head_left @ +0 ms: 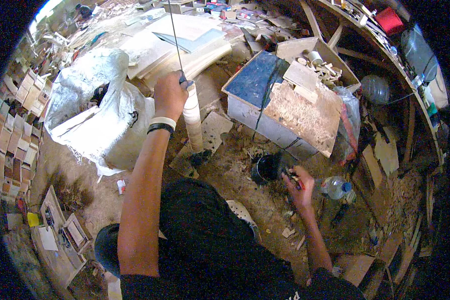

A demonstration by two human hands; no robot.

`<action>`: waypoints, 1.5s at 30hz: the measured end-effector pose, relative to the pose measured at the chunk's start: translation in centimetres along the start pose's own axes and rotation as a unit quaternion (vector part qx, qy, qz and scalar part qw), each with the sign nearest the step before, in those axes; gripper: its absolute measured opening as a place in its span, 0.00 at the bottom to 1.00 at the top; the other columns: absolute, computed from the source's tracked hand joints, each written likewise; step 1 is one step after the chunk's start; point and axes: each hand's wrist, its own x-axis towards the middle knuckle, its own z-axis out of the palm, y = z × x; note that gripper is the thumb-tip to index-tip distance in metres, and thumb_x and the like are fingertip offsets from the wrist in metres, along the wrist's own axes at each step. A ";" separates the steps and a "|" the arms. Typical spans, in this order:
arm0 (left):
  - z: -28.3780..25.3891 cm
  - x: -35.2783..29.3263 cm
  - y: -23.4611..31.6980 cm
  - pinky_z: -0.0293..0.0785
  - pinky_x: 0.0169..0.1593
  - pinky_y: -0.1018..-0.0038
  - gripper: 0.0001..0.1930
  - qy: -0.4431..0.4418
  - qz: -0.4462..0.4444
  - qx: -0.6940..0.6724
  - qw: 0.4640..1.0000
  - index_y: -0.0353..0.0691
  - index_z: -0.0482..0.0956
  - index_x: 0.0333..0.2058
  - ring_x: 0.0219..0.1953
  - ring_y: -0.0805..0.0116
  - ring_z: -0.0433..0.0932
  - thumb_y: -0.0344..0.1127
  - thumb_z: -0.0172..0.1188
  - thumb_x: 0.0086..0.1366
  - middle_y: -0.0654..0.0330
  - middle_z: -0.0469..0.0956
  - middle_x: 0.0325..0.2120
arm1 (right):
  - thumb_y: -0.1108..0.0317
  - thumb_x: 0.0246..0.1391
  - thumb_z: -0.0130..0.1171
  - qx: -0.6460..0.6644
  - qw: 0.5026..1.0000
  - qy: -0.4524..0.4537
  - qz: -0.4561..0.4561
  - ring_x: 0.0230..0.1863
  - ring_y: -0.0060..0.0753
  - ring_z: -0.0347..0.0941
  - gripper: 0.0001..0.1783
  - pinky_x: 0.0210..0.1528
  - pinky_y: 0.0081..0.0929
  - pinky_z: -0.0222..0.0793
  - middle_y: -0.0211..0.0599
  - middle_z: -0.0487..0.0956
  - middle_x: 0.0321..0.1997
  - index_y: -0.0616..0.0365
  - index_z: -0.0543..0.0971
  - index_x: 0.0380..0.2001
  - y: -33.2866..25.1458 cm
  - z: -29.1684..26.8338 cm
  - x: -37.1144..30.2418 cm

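My left hand (171, 97) is raised ahead of me, its fingers closed round the lower end of a thin dark rod (175, 37) that runs up out of view. Right beside that hand stands a pale, round post (193, 122), with a dark clump at its foot. Lower to the right, my right hand (301, 189) is closed on a dark tool with a red part; its kind is hard to make out. Just left of this hand sits a black cup (264, 170). A clear plastic bottle (334, 187) with a blue cap lies to its right.
A wooden box (270, 120) with a board and wood offcuts on top stands ahead right. White sacking (105, 110) lies at the left, and flat boards (185, 37) are stacked beyond. Small wood blocks (15, 145) are piled far left. Scraps litter the dirt floor.
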 end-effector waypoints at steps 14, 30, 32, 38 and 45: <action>0.3 0.1 -0.7 0.74 0.41 0.54 0.04 -0.010 0.024 -0.027 0.999 0.34 0.80 0.26 0.34 0.43 0.78 0.29 0.64 0.53 0.44 0.79 0.26 | 0.70 0.47 0.71 0.023 0.998 0.056 0.008 0.25 0.36 0.69 0.14 0.29 0.33 0.67 0.40 0.74 0.26 0.61 0.73 0.30 1.2 2.1 -1.9; 1.2 1.0 -2.1 0.74 0.41 0.55 0.05 -0.048 0.036 -0.079 0.995 0.33 0.79 0.28 0.35 0.43 0.78 0.26 0.64 0.52 0.43 0.79 0.27 | 0.71 0.46 0.73 0.135 0.950 0.072 0.271 0.32 0.21 0.68 0.23 0.37 0.21 0.69 0.28 0.76 0.34 0.63 0.76 0.45 3.9 4.0 -3.8; 1.2 1.2 -2.2 0.74 0.42 0.55 0.05 -0.054 0.026 -0.082 0.995 0.33 0.79 0.27 0.36 0.44 0.79 0.26 0.65 0.51 0.44 0.79 0.28 | 0.71 0.47 0.72 0.186 0.915 0.165 0.317 0.32 0.21 0.67 0.22 0.35 0.20 0.67 0.27 0.75 0.33 0.62 0.75 0.45 4.3 3.9 -4.1; 1.3 1.2 -2.2 0.74 0.41 0.55 0.05 -0.065 0.032 -0.086 0.994 0.33 0.79 0.26 0.35 0.44 0.79 0.26 0.66 0.51 0.43 0.79 0.27 | 0.67 0.46 0.75 0.172 0.926 0.076 0.329 0.38 0.24 0.69 0.27 0.41 0.24 0.71 0.34 0.76 0.42 0.63 0.75 0.48 6.4 3.5 -4.9; 0.9 1.3 -2.2 0.73 0.41 0.55 0.05 -0.061 0.036 -0.090 0.993 0.33 0.79 0.25 0.35 0.42 0.78 0.26 0.65 0.51 0.43 0.79 0.27 | 0.65 0.43 0.77 0.034 0.955 0.153 0.254 0.49 0.35 0.72 0.35 0.54 0.31 0.69 0.41 0.78 0.46 0.67 0.74 0.53 7.9 4.8 -6.7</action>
